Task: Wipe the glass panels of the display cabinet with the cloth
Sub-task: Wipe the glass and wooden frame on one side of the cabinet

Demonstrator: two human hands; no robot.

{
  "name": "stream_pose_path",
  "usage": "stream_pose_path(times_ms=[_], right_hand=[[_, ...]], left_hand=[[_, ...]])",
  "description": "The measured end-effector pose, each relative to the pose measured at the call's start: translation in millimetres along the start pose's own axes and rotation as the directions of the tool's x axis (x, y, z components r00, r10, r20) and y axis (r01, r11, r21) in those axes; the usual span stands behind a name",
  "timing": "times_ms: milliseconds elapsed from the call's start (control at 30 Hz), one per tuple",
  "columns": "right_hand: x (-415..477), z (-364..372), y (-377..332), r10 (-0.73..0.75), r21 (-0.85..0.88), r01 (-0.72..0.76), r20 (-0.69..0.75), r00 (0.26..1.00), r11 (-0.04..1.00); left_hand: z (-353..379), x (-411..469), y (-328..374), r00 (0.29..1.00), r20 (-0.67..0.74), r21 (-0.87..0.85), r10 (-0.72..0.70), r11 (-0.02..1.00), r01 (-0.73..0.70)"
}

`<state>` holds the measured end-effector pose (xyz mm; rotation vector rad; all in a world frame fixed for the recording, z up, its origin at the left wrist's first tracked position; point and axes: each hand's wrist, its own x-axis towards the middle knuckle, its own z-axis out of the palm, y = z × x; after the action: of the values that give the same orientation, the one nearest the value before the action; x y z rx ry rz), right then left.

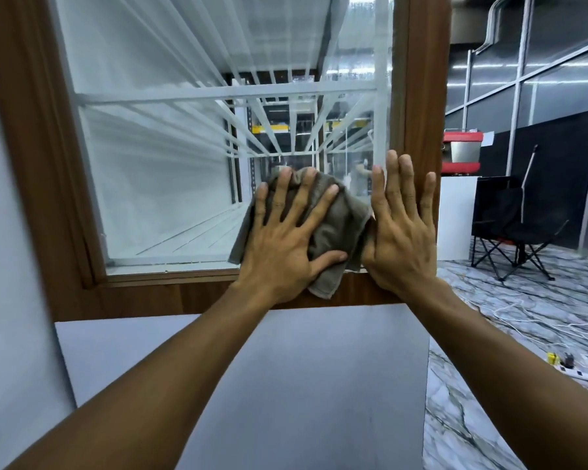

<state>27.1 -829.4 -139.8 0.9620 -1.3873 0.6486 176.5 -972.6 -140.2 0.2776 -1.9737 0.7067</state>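
The display cabinet has a brown wooden frame (34,164) around a glass panel (157,147), with white shelves behind the glass. A grey-brown cloth (340,225) is pressed flat against the panel's lower right corner. My left hand (286,245) lies on the cloth with fingers spread and the thumb hooked over its lower edge. My right hand (401,228) rests flat beside the cloth, fingers apart, partly on the glass and partly on the right frame post (421,96). It holds nothing; whether it touches the cloth's right edge I cannot tell.
A white cabinet base (286,385) stands below the frame. To the right are a marble-patterned floor (510,334) with white cables, a power strip (584,371), a black folding chair (513,228) and a red machine (462,150) on a white stand.
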Motion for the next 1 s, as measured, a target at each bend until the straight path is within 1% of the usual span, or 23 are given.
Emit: stream_pose_path(times_ms=[100,133,167,200,267,300,367,433,500,567,633,667,733,800,867,933,1000], right_hand=[[-2.1,2.0,-4.1,-0.025,-0.013,0.025,0.024,0.999,1.000],[-1.7,2.3,-3.5,-0.028,-0.019,0.029,0.030,0.999,0.999],[-1.1,2.3,-2.8,-0.032,-0.023,0.033,0.033,0.999,0.999],[-0.5,1.9,-2.7,-0.033,-0.018,0.034,0.032,0.999,0.999],[0.8,0.5,-4.8,-0.026,0.010,0.025,0.025,0.999,1.000],[1.6,0.0,-6.4,-0.029,0.015,0.028,0.022,0.999,0.999],[4.7,0.0,-10.7,-0.056,0.009,0.056,0.016,0.998,0.998],[10.0,1.5,-17.7,-0.080,0.025,0.079,0.021,0.997,0.997],[15.3,5.6,-27.7,-0.092,0.062,0.088,0.057,0.994,0.994],[18.3,11.4,-34.9,-0.112,0.081,0.104,0.102,0.988,0.991],[18.8,16.6,-37.3,-0.115,0.080,0.105,0.128,0.985,0.991],[18.6,17.4,-36.8,-0.109,0.086,0.098,0.134,0.985,0.991],[18.0,16.6,-34.2,-0.110,0.105,0.096,0.141,0.984,0.990],[17.2,14.8,-31.7,-0.127,0.112,0.110,0.150,0.981,0.988],[16.5,13.0,-29.6,-0.132,0.108,0.115,0.163,0.978,0.987],[15.6,13.1,-31.2,-0.110,0.101,0.094,0.175,0.978,0.990],[14.6,16.0,-40.4,-0.061,0.104,0.044,0.163,0.985,0.994]], left_hand=[[-2.6,-19.8,-4.5,0.969,0.049,0.001,-0.242,0.970,0.242],[-2.4,-18.0,4.0,0.956,0.069,0.002,-0.287,0.958,0.287],[-1.7,-12.0,16.1,0.950,0.092,-0.001,-0.298,0.954,0.299],[-0.4,-4.6,30.1,0.954,0.115,-0.004,-0.277,0.960,0.280],[1.9,5.1,52.9,0.973,0.140,-0.014,-0.181,0.983,0.185],[3.0,5.4,55.1,0.980,0.134,-0.020,-0.146,0.988,0.150],[3.0,-3.5,38.0,0.989,0.098,-0.047,-0.115,0.992,0.120],[0.0,-22.0,7.4,0.986,0.065,-0.062,-0.152,0.986,0.156],[-3.3,-38.1,-19.3,0.967,0.056,-0.044,-0.249,0.967,0.252],[-4.4,-42.2,-22.5,0.943,0.073,-0.027,-0.325,0.944,0.327],[-1.8,-34.4,-4.0,0.924,0.102,-0.028,-0.368,0.928,0.372],[0.1,-29.4,7.8,0.921,0.120,-0.028,-0.371,0.926,0.377],[2.0,-24.4,21.5,0.931,0.146,-0.027,-0.335,0.939,0.343],[1.8,-29.2,10.3,0.950,0.143,-0.052,-0.277,0.957,0.287],[-2.3,-42.2,-15.6,0.960,0.136,-0.073,-0.244,0.964,0.256],[-5.9,-55.2,-35.0,0.941,0.137,-0.042,-0.310,0.947,0.318],[-4.3,-55.1,-31.9,0.908,0.140,-0.006,-0.394,0.917,0.399]])
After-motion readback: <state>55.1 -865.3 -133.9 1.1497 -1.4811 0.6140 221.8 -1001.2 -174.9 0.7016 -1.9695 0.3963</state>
